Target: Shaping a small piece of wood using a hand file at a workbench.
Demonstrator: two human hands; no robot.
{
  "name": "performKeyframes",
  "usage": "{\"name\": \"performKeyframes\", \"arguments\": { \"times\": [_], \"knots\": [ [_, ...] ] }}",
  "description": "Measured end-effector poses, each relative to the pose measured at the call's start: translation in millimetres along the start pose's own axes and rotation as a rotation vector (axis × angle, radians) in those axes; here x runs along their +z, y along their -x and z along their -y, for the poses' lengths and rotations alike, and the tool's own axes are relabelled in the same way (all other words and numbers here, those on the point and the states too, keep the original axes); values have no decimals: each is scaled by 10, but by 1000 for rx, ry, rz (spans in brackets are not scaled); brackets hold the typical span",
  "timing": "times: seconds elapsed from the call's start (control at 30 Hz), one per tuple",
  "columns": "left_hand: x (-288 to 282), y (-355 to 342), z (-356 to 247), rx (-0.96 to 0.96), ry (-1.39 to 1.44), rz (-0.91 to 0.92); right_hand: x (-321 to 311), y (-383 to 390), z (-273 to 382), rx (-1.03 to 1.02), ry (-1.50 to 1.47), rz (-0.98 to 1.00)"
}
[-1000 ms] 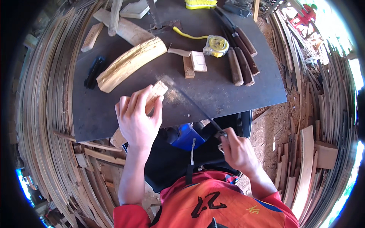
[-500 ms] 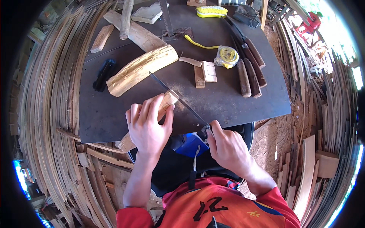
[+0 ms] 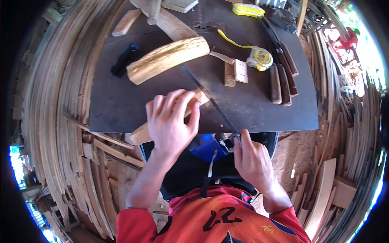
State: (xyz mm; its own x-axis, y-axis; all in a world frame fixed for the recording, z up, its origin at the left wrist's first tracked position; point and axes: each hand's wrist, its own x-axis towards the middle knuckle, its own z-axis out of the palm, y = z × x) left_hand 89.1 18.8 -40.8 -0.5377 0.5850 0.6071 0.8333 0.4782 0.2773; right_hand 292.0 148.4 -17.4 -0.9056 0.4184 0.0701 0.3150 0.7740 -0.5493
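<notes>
My left hand point(image 3: 172, 117) is closed over a narrow light wood block point(image 3: 141, 134), pressing it down on the dark tabletop. Slanting across the block's far right end is the thin dark blade of a handsaw point(image 3: 219, 111), seen almost edge-on. My right hand point(image 3: 254, 160) is wrapped round the saw's handle, just off the table's near edge. Pale sawdust lies around the blade. Beyond my left hand rests a thick, curved, yellowish piece of wood point(image 3: 168, 60); the blade's far tip points toward it. My palm and fingers hide the middle of the block.
On the dark table point(image 3: 259, 117) lie a yellow tape measure point(image 3: 259, 58), small wood offcuts point(image 3: 229, 75), several wooden-handled tools point(image 3: 283, 83), a yellow brush point(image 3: 248, 10) and a black object point(image 3: 125, 60). Stacked wood strips point(image 3: 60, 101) flank both sides.
The whole view has shifted, so the table's things sit farther right and higher. Both hands keep their grips, and the saw still crosses the block's end.
</notes>
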Motion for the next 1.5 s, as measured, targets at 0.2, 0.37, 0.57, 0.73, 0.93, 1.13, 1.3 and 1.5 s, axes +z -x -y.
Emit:
{"name": "performKeyframes", "arguments": {
  "times": [0.2, 0.37, 0.57, 0.73, 0.93, 1.13, 1.3, 1.5],
  "knots": [
    [-51, -23, -51, 2, 41, 55, 105, 70, -54, 58, -92, 4],
    [-83, -45, -87, 20, 32, 101, 120, 85, -137, 60, -140, -5],
    [-27, -148, -47, 21, 11, 7, 131, 69, -184, 9, -188, 0],
    [70, -292, -23, 40, -1, 89, 42, 51, -150, 32, -153, -30],
    [99, -299, 20, 17, 29, 76, 48, 69, -88, 57, -122, -2],
    [82, -306, -18, -11, 36, 72, 57, 66, -7, 64, -91, -17],
    [89, -299, -74, -42, 0, 68, 47, 70, 10, 48, -48, -42],
    [96, -274, -87, -51, -8, 39, 9, 58, 65, 68, 42, -42]
  ]
}}
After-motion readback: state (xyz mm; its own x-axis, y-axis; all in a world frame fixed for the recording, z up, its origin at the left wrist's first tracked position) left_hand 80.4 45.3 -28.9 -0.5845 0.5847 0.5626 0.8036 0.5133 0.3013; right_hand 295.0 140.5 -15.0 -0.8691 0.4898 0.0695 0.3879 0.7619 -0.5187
